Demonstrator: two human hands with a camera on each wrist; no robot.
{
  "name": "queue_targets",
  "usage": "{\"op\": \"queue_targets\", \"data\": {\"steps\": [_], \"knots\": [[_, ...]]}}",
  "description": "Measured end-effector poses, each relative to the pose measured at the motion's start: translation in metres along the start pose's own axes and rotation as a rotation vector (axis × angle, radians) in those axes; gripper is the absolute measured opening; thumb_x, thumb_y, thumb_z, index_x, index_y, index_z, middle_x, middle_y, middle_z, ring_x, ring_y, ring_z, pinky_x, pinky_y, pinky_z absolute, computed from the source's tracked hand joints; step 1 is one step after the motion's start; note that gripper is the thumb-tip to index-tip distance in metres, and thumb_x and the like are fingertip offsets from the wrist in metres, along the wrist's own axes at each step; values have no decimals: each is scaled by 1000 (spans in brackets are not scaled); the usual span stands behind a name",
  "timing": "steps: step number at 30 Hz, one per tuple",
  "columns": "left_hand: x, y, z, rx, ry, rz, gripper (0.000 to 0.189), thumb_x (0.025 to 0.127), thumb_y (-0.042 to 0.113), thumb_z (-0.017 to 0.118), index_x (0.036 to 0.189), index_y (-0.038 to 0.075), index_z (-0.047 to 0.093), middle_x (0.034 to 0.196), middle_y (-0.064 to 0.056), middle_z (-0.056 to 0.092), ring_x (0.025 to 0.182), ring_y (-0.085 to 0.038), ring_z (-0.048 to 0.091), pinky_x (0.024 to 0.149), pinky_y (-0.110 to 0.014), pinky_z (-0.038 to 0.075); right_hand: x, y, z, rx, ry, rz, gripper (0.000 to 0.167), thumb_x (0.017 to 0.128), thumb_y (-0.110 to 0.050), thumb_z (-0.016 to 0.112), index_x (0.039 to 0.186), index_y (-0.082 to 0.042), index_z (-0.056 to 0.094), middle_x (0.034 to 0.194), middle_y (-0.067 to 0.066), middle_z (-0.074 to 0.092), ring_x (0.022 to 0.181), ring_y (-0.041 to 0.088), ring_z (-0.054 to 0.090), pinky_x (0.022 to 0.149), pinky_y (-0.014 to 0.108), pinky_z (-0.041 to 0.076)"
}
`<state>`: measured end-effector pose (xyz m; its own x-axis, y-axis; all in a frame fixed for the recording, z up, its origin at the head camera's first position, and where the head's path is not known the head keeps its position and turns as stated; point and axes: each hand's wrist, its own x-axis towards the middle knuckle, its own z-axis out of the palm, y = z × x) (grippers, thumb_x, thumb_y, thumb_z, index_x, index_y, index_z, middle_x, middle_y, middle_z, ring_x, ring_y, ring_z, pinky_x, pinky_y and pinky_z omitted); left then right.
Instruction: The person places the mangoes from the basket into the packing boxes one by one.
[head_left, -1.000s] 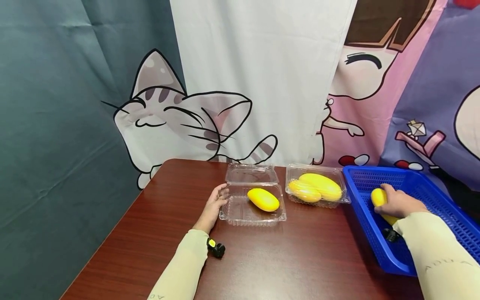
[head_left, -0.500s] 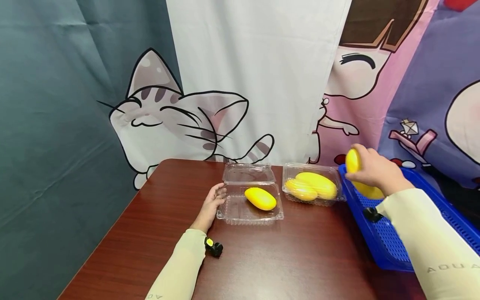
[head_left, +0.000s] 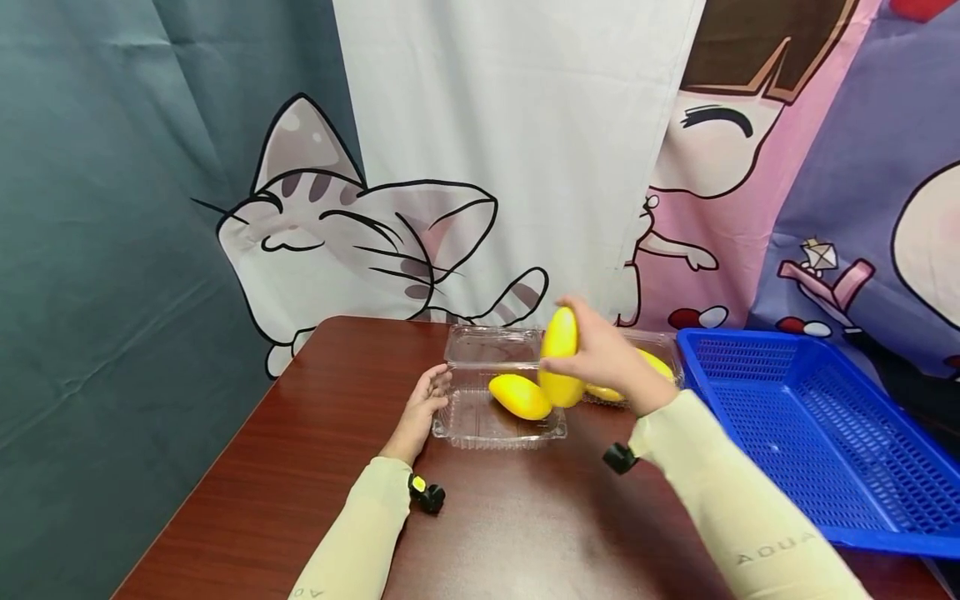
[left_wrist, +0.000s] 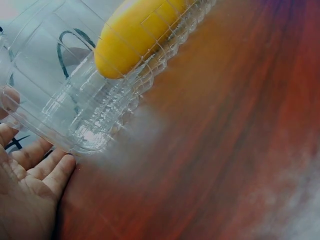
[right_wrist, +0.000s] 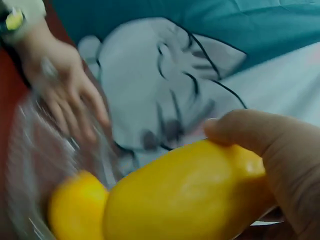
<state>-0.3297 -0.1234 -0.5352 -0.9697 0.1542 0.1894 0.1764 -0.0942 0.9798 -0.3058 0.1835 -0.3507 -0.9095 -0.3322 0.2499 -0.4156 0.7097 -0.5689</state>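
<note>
My right hand (head_left: pixel 613 360) grips a yellow mango (head_left: pixel 559 360), held upright over the right side of an open clear plastic clamshell box (head_left: pixel 467 421). Inside that box lies another mango (head_left: pixel 519 397), toward its right; the two mangoes overlap in the head view, and whether they touch I cannot tell. With fingers extended, my left hand (head_left: pixel 418 415) rests at the box's left side. In the left wrist view its fingertips (left_wrist: pixel 64 164) touch the clear wall. The right wrist view has the gripped mango (right_wrist: pixel 185 195) large, with the thumb (right_wrist: pixel 240 127) on top of it.
Right of the open box stands a second clear box (head_left: pixel 666 342) with mangoes (head_left: pixel 657 365) inside, partly hidden by my right hand. A blue plastic basket (head_left: pixel 813 433) is at the table's right. A printed curtain (head_left: pixel 525 167) hangs behind the brown table (head_left: pixel 315 450).
My right hand has lifted the mango out of the blue basket and carried it left to the open box. My left hand has stayed at the box's left side.
</note>
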Motion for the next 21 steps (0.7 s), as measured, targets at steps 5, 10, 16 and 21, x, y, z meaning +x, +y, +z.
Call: {"op": "queue_targets", "data": {"steps": [5,10,16,21], "knots": [[0,2,0,-5,-9,-9,60,93,-11,41,152,-1,33,154,-31,36,147,-41,30,113,-46,29,0,-12,65,110,61,22,89,72,-34,90,141,-15,39,112,10,58,90,25,62,75,39,57],[0,1,-1,8,-9,-14,58,94,-9,41,151,2,36,155,-28,37,148,-39,30,118,-55,24,-6,-15,113,184,97,64,93,71,-31,91,145,-15,37,116,8,57,90,21,63,74,35,58],[-1,2,-1,13,-19,-6,56,96,-8,40,152,2,35,156,-27,37,149,-39,29,119,-56,22,-19,-13,137,212,124,81,88,72,-33,91,140,-10,40,115,7,56,90,20,62,77,35,57],[-2,2,-2,-1,-25,-4,56,97,-8,39,152,2,35,156,-25,37,149,-39,28,119,-56,21,-30,-5,143,124,175,25,74,74,-39,90,128,-9,50,118,6,55,99,21,58,83,38,54]]}}
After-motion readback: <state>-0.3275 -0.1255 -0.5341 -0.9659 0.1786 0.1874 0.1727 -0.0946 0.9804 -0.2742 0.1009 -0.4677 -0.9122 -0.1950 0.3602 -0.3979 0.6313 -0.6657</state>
